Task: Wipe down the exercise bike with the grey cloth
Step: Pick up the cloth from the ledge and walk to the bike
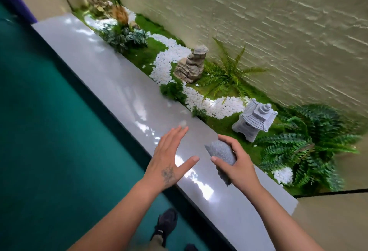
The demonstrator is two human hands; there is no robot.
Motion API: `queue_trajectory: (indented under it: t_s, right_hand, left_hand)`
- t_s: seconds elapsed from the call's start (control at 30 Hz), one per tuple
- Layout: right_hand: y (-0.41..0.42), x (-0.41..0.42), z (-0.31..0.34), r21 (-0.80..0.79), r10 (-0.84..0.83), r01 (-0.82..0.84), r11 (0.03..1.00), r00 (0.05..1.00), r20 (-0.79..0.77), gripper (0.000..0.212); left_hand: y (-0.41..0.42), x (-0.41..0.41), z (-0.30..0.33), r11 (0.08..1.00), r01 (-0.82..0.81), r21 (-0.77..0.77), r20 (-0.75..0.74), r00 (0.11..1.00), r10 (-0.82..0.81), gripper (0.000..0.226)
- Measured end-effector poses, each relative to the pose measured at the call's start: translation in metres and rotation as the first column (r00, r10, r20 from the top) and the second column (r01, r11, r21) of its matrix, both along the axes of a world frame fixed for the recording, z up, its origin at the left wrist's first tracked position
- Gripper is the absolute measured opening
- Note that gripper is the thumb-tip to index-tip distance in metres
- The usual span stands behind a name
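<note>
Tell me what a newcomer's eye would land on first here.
First, the two hands over the glossy grey ledge: the right hand grips a bunched grey cloth, the left hand hovers flat and open beside it. Behind the ledge, a miniature garden draws the eye, where a winding path of white pebbles runs past a small stone pagoda lantern among ferns. No exercise bike is in view.

I count two hands, the left hand (169, 163) and the right hand (237, 163), and one grey cloth (222, 152). Beyond the one glossy ledge (111, 83) I see one stone lantern (254, 120) and one rock ornament (191, 64). One dark shoe (166, 223) shows fully; a second is cut off at the edge.
</note>
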State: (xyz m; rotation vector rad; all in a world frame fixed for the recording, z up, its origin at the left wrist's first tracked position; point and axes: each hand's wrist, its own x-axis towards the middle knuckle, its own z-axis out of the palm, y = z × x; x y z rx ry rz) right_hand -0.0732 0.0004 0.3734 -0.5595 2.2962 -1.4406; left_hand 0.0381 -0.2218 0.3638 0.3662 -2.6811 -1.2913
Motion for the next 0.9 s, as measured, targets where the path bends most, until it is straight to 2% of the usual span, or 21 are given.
queue_trajectory:
  t_s: [0.17,0.37,0.63,0.9]
  right_hand:
    - [-0.026,0.018,0.012,-0.012,0.255,-0.256,0.967,0.965,-0.056,0.056]
    - [-0.079,0.075,0.025,-0.071,0.534,-0.538,0.84,0.843,-0.066,0.055]
    - [-0.141,0.205,0.037,-0.096,0.838,-0.844,0.527,0.535,-0.106,0.056]
    - [-0.13,0.39,0.041,-0.083,0.977,-0.983,0.164,0.173,-0.121,0.057]
  left_hand:
    - [0.007,0.078,0.014,0.963,-0.268,0.014,0.006,0.963,0.268,0.086]
    - [0.017,0.186,0.031,0.827,-0.562,0.002,-0.037,0.826,0.562,0.086]
    - [0.057,0.347,0.048,0.476,-0.878,0.049,-0.067,0.473,0.878,0.091]
    - [0.163,0.527,0.046,0.091,-0.985,0.146,-0.06,0.083,0.995,0.097]
